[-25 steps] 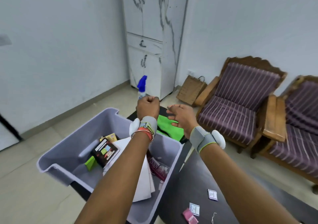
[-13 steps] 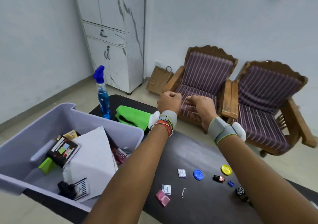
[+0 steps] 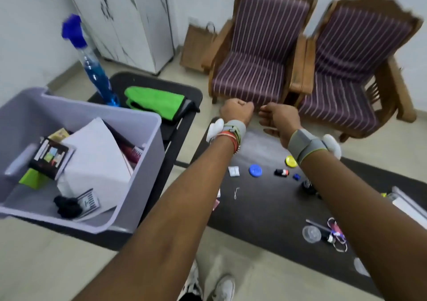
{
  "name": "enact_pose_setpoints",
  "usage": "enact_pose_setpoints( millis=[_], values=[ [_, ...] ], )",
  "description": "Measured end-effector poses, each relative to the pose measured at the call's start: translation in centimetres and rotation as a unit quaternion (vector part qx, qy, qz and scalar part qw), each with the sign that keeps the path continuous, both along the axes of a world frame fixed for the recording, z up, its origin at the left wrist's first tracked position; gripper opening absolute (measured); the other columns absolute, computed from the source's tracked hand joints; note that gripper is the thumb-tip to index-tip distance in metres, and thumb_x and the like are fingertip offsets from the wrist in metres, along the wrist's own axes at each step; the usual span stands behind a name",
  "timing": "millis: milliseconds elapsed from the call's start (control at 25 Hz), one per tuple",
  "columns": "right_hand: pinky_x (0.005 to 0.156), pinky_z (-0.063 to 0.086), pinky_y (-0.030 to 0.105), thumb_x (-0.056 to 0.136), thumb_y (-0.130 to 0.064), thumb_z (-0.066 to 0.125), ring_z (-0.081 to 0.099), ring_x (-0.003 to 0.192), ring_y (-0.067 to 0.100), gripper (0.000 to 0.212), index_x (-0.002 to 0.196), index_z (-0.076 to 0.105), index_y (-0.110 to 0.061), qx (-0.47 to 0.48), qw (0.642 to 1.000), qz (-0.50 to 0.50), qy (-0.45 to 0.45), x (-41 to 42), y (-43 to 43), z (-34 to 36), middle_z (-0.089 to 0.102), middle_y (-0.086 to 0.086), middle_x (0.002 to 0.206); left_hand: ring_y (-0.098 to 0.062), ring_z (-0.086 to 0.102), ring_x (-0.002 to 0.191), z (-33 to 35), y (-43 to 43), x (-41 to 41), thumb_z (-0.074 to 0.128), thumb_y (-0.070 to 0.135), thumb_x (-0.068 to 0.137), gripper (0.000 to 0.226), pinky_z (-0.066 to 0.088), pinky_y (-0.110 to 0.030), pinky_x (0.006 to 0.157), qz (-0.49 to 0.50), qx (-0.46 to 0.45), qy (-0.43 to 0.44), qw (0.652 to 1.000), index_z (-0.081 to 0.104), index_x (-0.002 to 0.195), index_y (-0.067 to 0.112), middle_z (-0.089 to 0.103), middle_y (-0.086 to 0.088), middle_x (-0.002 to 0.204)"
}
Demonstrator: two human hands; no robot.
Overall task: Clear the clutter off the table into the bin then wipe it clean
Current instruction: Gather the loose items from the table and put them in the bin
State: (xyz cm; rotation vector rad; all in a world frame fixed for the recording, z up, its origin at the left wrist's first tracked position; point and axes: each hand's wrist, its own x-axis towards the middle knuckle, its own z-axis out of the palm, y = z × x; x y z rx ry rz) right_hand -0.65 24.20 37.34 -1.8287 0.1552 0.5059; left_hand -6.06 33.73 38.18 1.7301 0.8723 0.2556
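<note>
Left hand (image 3: 236, 112) clenched in a fist; nothing shows in it. Right hand (image 3: 279, 121) is just beside it, fingers curled under, back toward the camera; whether it grips anything cannot be told. Both are raised over the far edge of the tabletop (image 3: 265, 210), touching none of the clutter. Below and nearer the person lie a white sachet (image 3: 233, 170), a blue cap (image 3: 255, 170), a small black-and-red piece (image 3: 281, 172), a small blue piece (image 3: 296, 176) and a yellow cap (image 3: 291, 161). A clear lid (image 3: 312, 233) and a tangle of pens and cord (image 3: 333, 233) lie further to the right. The bin (image 3: 150, 162) stands to the left on the adjoining dark surface, part filled with paper, a box and oddments. Behind it are a green cloth (image 3: 154, 103) and a spray bottle (image 3: 97, 76), both untouched. Assessment: the clearing step is in hand and incomplete; wiping has not begun. The next move calls for lowering a hand onto the nearest small pieces, which are flat and light and will need a fingertip pinch or a sweep toward the edge, then a carry leftward across the gap to the bin. Frame is motion-blurred; finer detail not confirmed.
</note>
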Motion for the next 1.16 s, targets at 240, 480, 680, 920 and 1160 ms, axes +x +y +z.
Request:
enact_pose_setpoints(
  millis=[240, 480, 680, 920, 1160],
  values=[
    [0.061, 0.046, 0.025, 0.082, -0.026, 0.057, 0.057, 0.07, 0.016, 0.011, 0.081, 0.066, -0.019, -0.068, 0.993, 0.007, 0.095, -3.2, -3.1, -13.4, 0.066, 0.001, 0.086, -0.026, 0.058, 0.074, -11.9, -0.8, -2.9, 0.056, 0.016, 0.085, 0.018, 0.039, -0.023, 0.065, -0.026, -0.012, 0.145, 0.989, 0.072, 0.086, 0.007, 0.069, -0.008, 0.084],
    [0.054, 0.04, 0.026, 0.076, -0.016, 0.063, 0.046, 0.054, 0.02, 0.015, 0.062, 0.06, -0.014, -0.149, 0.977, 0.034, 0.147, -6.5, -3.8, -27.1, 0.054, 0.005, 0.064, -0.029, 0.058, 0.113, -26.4, 0.7, -6.4, 0.061, 0.016, 0.083, 0.034, 0.047, -0.028, 0.097, -0.03, -0.016, 0.295, 0.955, 0.064, 0.117, 0.012, 0.06, -0.011, 0.125],
    [0.069, 0.058, 0.037, 0.075, -0.018, 0.065, 0.054, 0.063, 0.023, 0.008, 0.081, 0.062, -0.022, -0.196, 0.966, 0.025, 0.169, -7.0, -3.1, -37.5, 0.057, 0.005, 0.079, -0.033, 0.051, 0.118, -37.4, 0.9, -7.7, 0.081, 0.03, 0.072, 0.084, 0.044, -0.033, 0.095, -0.051, -0.031, 0.395, 0.917, 0.032, 0.139, 0.016, 0.038, -0.016, 0.136],
    [0.092, 0.047, 0.032, 0.077, -0.031, 0.072, 0.058, 0.108, 0.029, 0.045, 0.113, 0.049, -0.013, -0.237, 0.967, 0.005, 0.093, -6.0, -0.9, -43.6, 0.055, 0.01, 0.123, -0.035, 0.049, 0.117, -43.8, 0.5, -7.4, 0.086, 0.036, 0.062, 0.094, 0.046, -0.04, 0.093, -0.043, 0.066, 0.385, 0.92, 0.03, 0.136, 0.023, 0.04, -0.014, 0.132],
    [0.074, 0.044, 0.026, 0.081, -0.019, 0.061, 0.064, 0.093, 0.03, 0.02, 0.1, 0.061, -0.017, -0.28, 0.958, 0.02, 0.063, -5.5, -0.6, -44.7, 0.067, 0.007, 0.106, -0.025, 0.059, 0.109, -44.1, 0.6, -6.7, 0.086, 0.022, 0.066, 0.059, 0.043, -0.023, 0.081, 0.002, 0.008, 0.278, 0.961, 0.055, 0.116, 0.013, 0.057, -0.007, 0.122]
  ],
)
